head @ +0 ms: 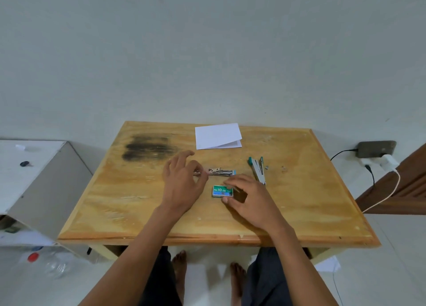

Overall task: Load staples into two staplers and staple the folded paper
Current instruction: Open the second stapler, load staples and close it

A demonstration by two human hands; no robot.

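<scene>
A light wooden table [288, 190] with a dark smudge stands against a pale wall on white floor; a white folded paper [217, 136] lies at its far edge. The left hand [182, 181] pinches and covers the left end of a silver stapler with a teal tip [221, 172]; the right hand [249, 195] grasps the right end of a small green staple box [222, 191], hiding it. An opened teal-handled stapler [258, 169] lies just right; a white cabinet [34, 178] stands left, a dark phone on a charger cable [377, 148] right.
</scene>
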